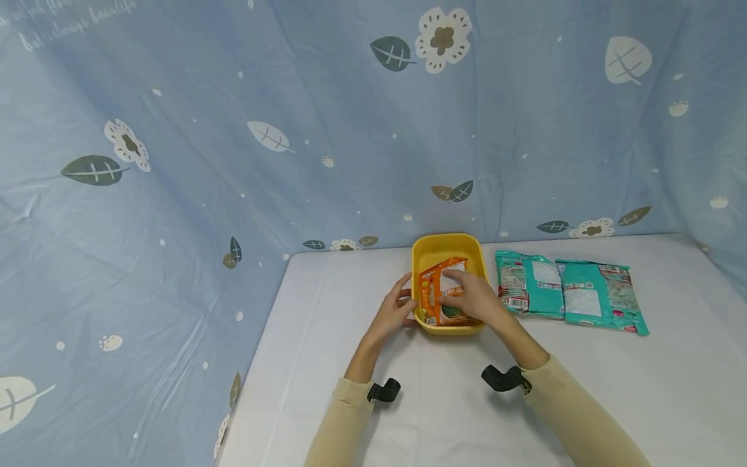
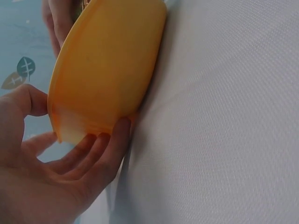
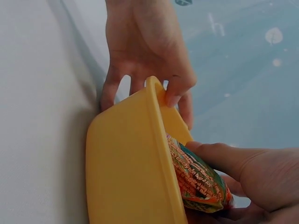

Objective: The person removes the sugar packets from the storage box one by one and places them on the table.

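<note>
A yellow plastic basin (image 1: 448, 243) sits on the white table near the wall, with an orange snack packet (image 1: 433, 292) lying inside it. My left hand (image 1: 393, 312) grips the basin's left side; in the right wrist view its thumb hooks over the rim while the other fingers spread along the outer wall. Reaching in from the right, my right hand (image 1: 474, 298) holds the orange packet, its thumb pressed on the printed wrapper in the right wrist view. The wrapper's lower part is hidden by the basin wall there.
Two teal packets (image 1: 545, 285) (image 1: 601, 295) lie side by side to the right of the basin. A blue patterned cloth (image 1: 350, 162) hangs behind and to the left of the table (image 1: 327, 363).
</note>
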Action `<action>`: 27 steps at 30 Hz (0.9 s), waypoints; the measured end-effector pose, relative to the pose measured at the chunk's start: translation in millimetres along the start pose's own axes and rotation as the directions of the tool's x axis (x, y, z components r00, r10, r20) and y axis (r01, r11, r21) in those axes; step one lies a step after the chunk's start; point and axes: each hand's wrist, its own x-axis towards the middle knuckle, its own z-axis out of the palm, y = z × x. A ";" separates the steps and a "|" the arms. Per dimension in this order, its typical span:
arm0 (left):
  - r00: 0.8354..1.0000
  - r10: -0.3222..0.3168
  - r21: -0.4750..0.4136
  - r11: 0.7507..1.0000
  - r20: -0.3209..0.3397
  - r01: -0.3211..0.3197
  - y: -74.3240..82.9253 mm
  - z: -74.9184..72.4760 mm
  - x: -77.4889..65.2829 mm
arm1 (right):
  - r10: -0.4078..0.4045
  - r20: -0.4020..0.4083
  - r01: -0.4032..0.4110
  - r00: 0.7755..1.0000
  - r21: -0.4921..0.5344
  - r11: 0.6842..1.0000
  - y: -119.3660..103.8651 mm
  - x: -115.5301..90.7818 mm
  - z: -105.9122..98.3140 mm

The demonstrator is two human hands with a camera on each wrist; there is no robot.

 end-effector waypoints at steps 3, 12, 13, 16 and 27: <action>1.000 0.008 -0.001 1.000 0.000 -0.008 -0.8 0.0 0.3 | 0.002 -0.007 -0.002 1.000 -0.002 1.000 -1.4 -1.0 -2.0; 1.000 0.029 -0.012 1.000 0.003 -0.029 -0.1 -0.2 -0.4 | 0.018 -0.001 -0.018 1.000 -0.028 0.999 -3.5 -2.5 -9.1; 1.000 0.029 -0.013 0.999 0.004 -0.029 -0.5 -0.3 -0.3 | 0.017 -0.001 -0.017 1.000 -0.027 0.999 -3.9 -3.1 -9.9; 0.999 0.032 -0.013 0.999 0.005 -0.032 -1.2 -0.5 -0.3 | 0.014 -0.006 -0.014 1.000 -0.028 0.999 -5.1 -4.8 -12.3; 0.999 0.040 -0.021 0.999 0.007 -0.040 -0.8 0.0 -0.5 | 0.061 -0.010 -0.061 0.998 -0.012 0.998 -7.3 -9.1 -20.8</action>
